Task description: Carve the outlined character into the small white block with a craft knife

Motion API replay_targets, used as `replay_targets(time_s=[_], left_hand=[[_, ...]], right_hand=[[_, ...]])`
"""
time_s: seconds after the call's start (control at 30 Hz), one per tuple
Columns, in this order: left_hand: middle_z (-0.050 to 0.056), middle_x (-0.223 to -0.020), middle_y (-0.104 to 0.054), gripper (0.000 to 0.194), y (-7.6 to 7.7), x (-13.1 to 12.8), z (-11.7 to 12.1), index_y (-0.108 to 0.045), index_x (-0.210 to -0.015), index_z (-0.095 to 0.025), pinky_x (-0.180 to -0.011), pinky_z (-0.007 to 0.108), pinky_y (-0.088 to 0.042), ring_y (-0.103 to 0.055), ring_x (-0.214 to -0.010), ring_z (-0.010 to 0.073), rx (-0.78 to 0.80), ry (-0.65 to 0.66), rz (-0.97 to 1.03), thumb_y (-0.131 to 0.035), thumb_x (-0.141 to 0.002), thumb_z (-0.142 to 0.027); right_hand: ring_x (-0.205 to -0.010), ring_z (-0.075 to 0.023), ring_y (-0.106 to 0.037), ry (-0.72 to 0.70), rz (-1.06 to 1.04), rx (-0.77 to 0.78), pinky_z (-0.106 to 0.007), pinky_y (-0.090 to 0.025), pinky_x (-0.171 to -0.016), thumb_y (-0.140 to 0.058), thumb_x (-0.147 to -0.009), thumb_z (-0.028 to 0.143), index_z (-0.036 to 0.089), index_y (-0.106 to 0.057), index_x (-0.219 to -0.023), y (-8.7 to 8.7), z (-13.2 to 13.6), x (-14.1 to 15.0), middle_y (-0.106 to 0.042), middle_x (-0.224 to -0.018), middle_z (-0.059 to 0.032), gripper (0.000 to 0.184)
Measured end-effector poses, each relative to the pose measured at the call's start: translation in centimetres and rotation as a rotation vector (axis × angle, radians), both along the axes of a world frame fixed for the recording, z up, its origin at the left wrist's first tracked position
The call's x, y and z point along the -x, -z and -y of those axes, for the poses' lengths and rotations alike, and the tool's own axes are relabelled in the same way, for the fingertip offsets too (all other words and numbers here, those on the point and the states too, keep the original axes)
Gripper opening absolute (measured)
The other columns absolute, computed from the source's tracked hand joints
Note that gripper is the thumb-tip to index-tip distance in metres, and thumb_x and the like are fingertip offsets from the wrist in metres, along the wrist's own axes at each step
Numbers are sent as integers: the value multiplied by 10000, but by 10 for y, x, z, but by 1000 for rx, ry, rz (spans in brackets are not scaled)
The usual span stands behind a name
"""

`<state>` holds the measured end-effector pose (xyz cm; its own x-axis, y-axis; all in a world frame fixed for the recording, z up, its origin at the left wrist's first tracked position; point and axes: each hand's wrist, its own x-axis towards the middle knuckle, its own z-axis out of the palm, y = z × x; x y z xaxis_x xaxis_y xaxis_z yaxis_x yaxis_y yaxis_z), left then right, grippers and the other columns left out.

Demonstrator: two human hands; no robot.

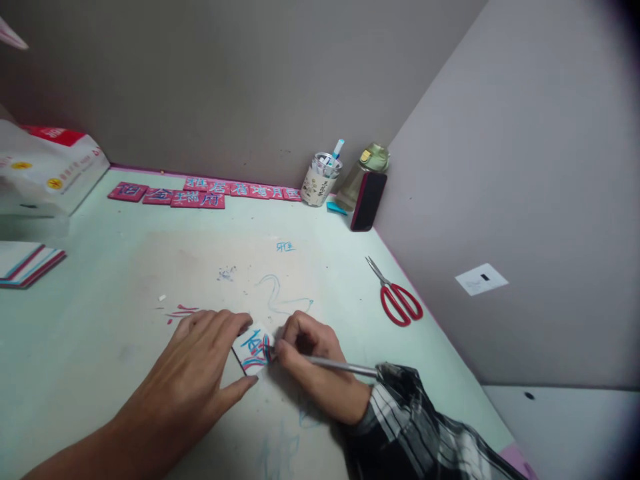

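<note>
My left hand (200,380) lies on the table with thumb and fingers at the edges of a small white card (250,363), holding it down. The card carries a blue character with pink and blue curved strokes beneath it. In my right hand (313,353) a thin silver-grey pen (345,365) is pinched, its shaft slanting back toward the checked sleeve. The pen's dark tip meets the card's right side. Part of the card is hidden by my fingers.
Red-handled scissors (400,301) lie at right. Behind stand a jar of markers (317,183), a green-capped bottle (355,180) and a phone (369,202). Red character cards (187,199) line the wall. At left are a white bag (50,173) and stacked cards (27,260).
</note>
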<state>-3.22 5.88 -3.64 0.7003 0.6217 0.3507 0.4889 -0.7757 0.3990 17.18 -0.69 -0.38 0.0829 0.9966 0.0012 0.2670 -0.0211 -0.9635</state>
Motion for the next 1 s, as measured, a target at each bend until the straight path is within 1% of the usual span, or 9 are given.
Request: replay_targets(time_s=[0.1,0.23,0.47,0.6,0.7,0.83,0.9,0.93,1.0], left_hand=[[71,-1174,-692,482,1,5,-6,-476,-1322,-258,-941,451,-455,-643,-1083,314,29,-32,8,-663,-883,-332],[92,-1218,-688,468,1,7,-13,-483,-1314,-260,-947,458,-488,-656,-1107,313,23,-109,67,-643,-893,-389],[107,-1193,-718,457,1,5,-21,-534,-1284,-259,-948,519,-529,-676,-1096,338,6,-164,95,-657,-860,-374],[103,-1199,-729,486,-5,5,-22,-563,-1291,-249,-938,497,-569,-695,-1101,335,54,-164,77,-677,-828,-341],[109,-1225,-721,538,-10,5,-2,-538,-1350,-262,-923,464,-600,-710,-1103,323,153,-162,150,-677,-842,-368],[72,-1122,-751,669,-5,2,51,-515,-1385,-317,-865,394,-644,-759,-979,278,313,45,195,-696,-747,-230],[59,-1128,-753,756,1,-2,71,-513,-1395,-336,-893,369,-644,-754,-997,266,358,156,156,-719,-686,-174],[60,-1137,-751,767,3,-3,75,-515,-1398,-331,-905,365,-642,-751,-1009,264,360,171,159,-713,-676,-165],[75,-1163,-743,711,3,-5,68,-530,-1387,-301,-933,372,-631,-743,-1042,263,351,108,190,-685,-703,-185]], right_hand=[[-642,-148,-439,118,-112,-4,-307,-376,-618,-627,-829,286,238,-456,-682,-3,-4,-4,-494,-660,34,230],[-655,-153,-465,251,-128,-56,-303,-383,-627,-620,-809,284,232,-469,-669,-4,-11,-10,-507,-652,30,213],[-607,-138,-450,282,-149,-107,-276,-376,-589,-623,-790,285,231,-449,-657,1,-17,-15,-501,-605,47,226],[-599,-133,-438,288,-131,-123,-265,-371,-576,-619,-786,275,230,-452,-653,2,-19,-17,-485,-596,53,218],[-601,-133,-439,297,-129,-136,-262,-367,-575,-613,-798,268,228,-463,-658,3,-19,-20,-489,-602,51,209],[-600,-133,-432,288,-133,-157,-261,-363,-574,-610,-824,287,226,-474,-672,5,-20,-23,-477,-604,56,212],[-607,-133,-428,279,-138,-169,-266,-362,-585,-609,-824,283,226,-472,-674,5,-20,-23,-471,-606,59,211],[-609,-134,-429,273,-141,-174,-269,-362,-591,-608,-821,278,225,-473,-674,5,-20,-23,-473,-607,59,207],[-607,-135,-432,260,-146,-182,-275,-362,-599,-605,-815,271,223,-477,-671,5,-20,-22,-481,-603,60,199]])
